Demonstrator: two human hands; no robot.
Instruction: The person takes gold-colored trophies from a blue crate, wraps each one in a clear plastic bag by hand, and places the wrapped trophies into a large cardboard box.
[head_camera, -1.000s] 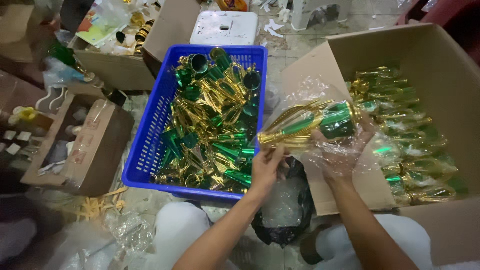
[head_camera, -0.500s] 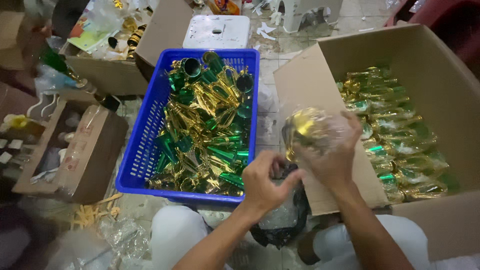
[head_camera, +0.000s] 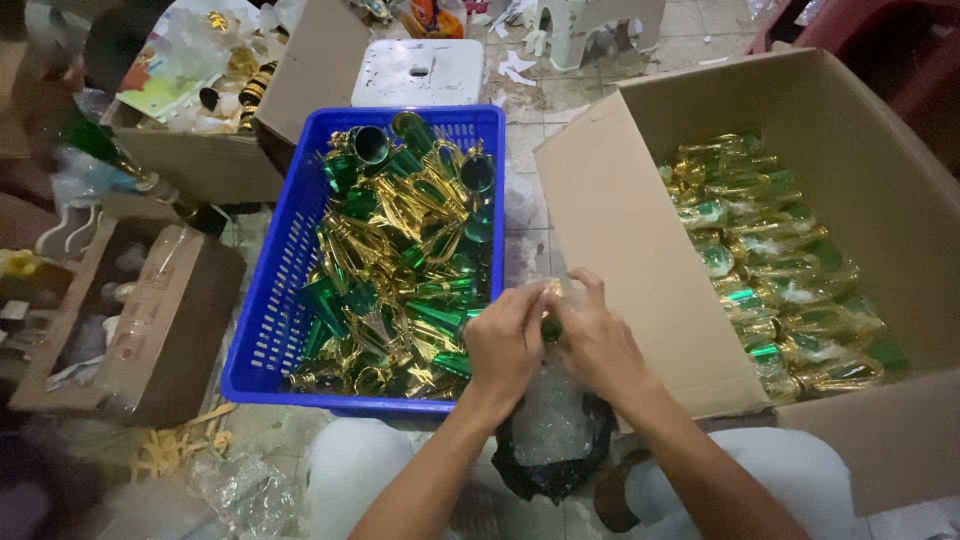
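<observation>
- Left hand (head_camera: 505, 345) and right hand (head_camera: 598, 345) meet just in front of the body, fingers curled in and grasping a small gold-and-green piece in clear plastic wrap (head_camera: 550, 300); pressed together so both sets of fingers can work the wrap at once.
- Piece sits between the two hands, above the gap between basket and box, almost wholly covered by fingers – shape not readable.
- Below the hands a black bag (head_camera: 550, 465) with crumpled clear plastic in it, on the floor between the knees; looks parked there to stay within reach, contents unclear.
- Blue plastic basket (head_camera: 265, 330) to the left, close by, heaped with loose gold and green trophy parts (head_camera: 400, 250); jumbled, unwrapped.
- Big cardboard box (head_camera: 640, 250) to the right, flap up toward the hands; wrapped gold-green pieces (head_camera: 780, 270) lie inside in rows, so they pack flat.
- Smaller brown box (head_camera: 150, 330) far left, blurred, contents hard to tell.
- Further back: open carton (head_camera: 230, 165) with mixed parts and paper, white plastic stool (head_camera: 420, 72); top edge cuts off the rest.
</observation>
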